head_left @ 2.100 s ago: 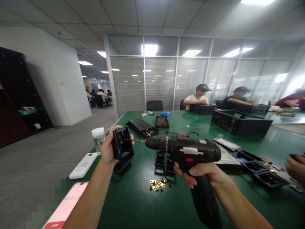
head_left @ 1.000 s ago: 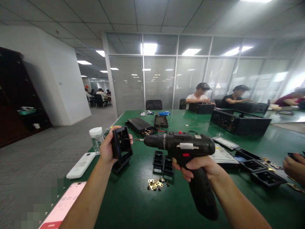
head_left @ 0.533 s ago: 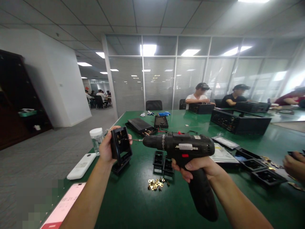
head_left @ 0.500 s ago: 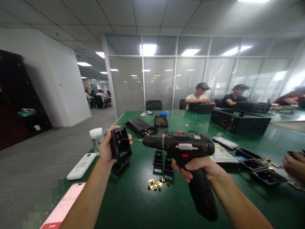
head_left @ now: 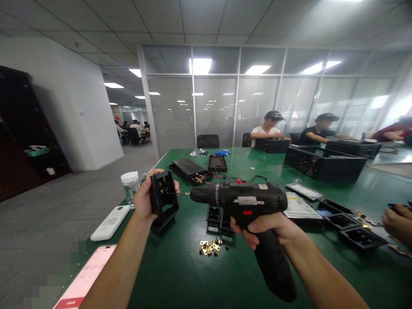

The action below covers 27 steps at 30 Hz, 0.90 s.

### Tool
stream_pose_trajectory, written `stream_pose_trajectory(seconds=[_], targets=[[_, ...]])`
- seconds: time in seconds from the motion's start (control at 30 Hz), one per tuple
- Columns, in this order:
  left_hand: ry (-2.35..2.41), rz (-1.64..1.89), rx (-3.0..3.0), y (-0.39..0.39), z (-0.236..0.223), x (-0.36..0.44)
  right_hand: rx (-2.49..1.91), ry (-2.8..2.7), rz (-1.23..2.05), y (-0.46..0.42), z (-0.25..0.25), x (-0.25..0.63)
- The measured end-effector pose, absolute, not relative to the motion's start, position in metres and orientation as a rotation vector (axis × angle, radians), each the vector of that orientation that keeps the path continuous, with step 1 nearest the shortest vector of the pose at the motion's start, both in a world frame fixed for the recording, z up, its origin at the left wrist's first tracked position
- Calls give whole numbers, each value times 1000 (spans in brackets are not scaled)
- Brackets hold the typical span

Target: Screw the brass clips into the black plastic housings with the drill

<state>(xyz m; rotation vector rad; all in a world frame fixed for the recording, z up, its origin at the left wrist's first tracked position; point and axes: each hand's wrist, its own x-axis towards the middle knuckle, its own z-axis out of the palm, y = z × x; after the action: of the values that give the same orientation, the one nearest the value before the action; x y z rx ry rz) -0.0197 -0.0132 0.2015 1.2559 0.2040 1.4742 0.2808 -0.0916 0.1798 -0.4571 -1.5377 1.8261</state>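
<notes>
My left hand (head_left: pixel 144 195) is closed around a black plastic frame (head_left: pixel 165 191), held upright over the table's left side with its open face toward the right. Small brass-coloured pieces show inside it. In my right hand (head_left: pixel 260 227) is a black cordless drill (head_left: pixel 241 197), gripped by its handle and lying level. Its thin bit (head_left: pixel 183 193) points left and its tip reaches into the frame; whether it touches a screw I cannot tell. Below the drill, on the green table, lie small brass plates and screws (head_left: pixel 209 247) and two black plastic frames (head_left: pixel 213 216).
At the left edge stand a clear jar with a white lid (head_left: pixel 129 189), a white device (head_left: pixel 110 223) and a phone (head_left: pixel 85 279). Black cases (head_left: pixel 325 165) and frames (head_left: pixel 362 236) lie to the right. A co-worker's hand (head_left: pixel 399 221) is at the far right; people sit opposite.
The drill has shifted slightly left and a little down, bringing its bit deeper into the frame. My left hand and the frame stay almost still. Across the table, a co-worker's black case has moved right.
</notes>
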Motion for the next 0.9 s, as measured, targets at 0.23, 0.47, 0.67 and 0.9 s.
stream_pose_trajectory(seconds=[0.23,0.47,0.67,0.9], targets=[[194,1451,1158,-12,207,-18,-515,-1527,1755,-103,180,269],[293,1446,1064,-7,203,-10,-561,-1551,1697,-99,178,272],[400,1397,1033,-1,196,-10,-597,-1580,1674,-99,182,274],[447,1450,957,7,189,-13,-639,-1554,1639,-107,193,273]])
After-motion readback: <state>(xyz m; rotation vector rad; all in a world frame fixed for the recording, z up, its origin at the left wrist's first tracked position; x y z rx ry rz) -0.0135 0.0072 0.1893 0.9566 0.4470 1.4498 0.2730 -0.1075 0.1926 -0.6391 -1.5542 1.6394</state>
